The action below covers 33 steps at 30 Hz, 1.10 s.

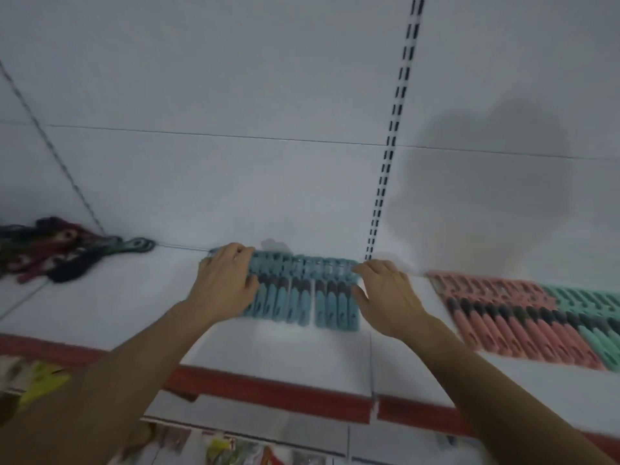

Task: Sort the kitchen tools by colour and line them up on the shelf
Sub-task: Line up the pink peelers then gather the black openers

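A row of several blue kitchen tools (302,293) with dark middles lies side by side on the white shelf (134,297), heads against the back wall. My left hand (224,280) grips the row's left end. Curled round its right end is my right hand (385,293). A small gap splits the blue row near its right third. To the right lies a row of pink tools (510,313), and beside it, at the frame's right edge, a row of mint-green tools (597,313).
A heap of dark red, green and black tools (60,250) lies at the shelf's far left. The shelf has a red front edge (268,391). A slotted upright (392,139) runs up the back wall. Packaged goods (37,380) hang below.
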Each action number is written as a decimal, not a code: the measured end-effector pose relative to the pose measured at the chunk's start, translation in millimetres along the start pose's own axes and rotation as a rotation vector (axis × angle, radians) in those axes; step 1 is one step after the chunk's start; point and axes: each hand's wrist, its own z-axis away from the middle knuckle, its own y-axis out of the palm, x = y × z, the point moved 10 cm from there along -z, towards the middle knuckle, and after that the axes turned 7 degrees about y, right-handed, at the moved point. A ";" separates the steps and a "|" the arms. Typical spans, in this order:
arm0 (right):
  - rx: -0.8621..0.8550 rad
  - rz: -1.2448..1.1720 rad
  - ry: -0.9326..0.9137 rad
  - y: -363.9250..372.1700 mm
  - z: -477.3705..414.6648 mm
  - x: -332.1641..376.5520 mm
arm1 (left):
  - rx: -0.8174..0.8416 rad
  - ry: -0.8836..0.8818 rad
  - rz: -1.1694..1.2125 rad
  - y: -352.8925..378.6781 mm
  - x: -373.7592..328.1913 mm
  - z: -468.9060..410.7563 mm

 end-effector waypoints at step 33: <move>0.214 -0.062 -0.248 204.2 -187.1 504.0 | 0.147 -0.414 -0.048 -9.5 444.5 63.4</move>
